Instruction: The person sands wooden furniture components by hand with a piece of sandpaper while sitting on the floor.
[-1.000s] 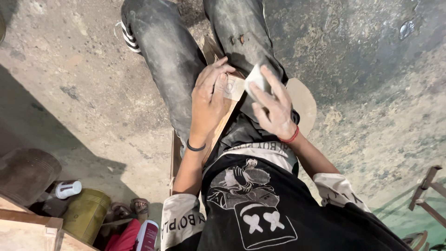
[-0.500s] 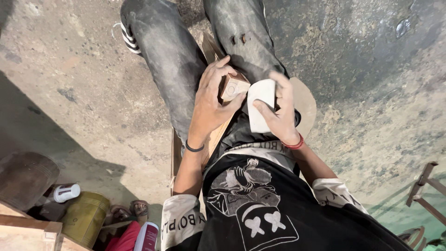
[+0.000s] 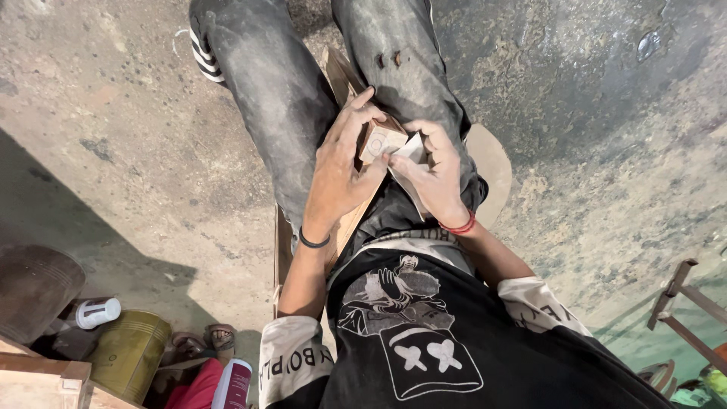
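I sit on a wooden stool (image 3: 491, 163) and look down at my lap. My left hand (image 3: 341, 170) grips a small wooden block (image 3: 379, 138) that rests on a long wooden board (image 3: 342, 79) between my legs. My right hand (image 3: 433, 170) is curled on a folded pale sheet, like sandpaper (image 3: 413, 150), pressed against the block's right side. Both hands touch at the block. A black band sits on my left wrist and a red one on my right.
Rough concrete floor lies all around. At the lower left stand a yellow-green can (image 3: 129, 352), a small white container (image 3: 98, 312), a white bottle (image 3: 233, 382), a dark round object (image 3: 34, 284) and sandals (image 3: 204, 339). A wooden frame (image 3: 685, 303) is at the right edge.
My right hand has closed and turned down with the pale sheet, from spread flat to curled against the block. My left hand shifted slightly along the block.
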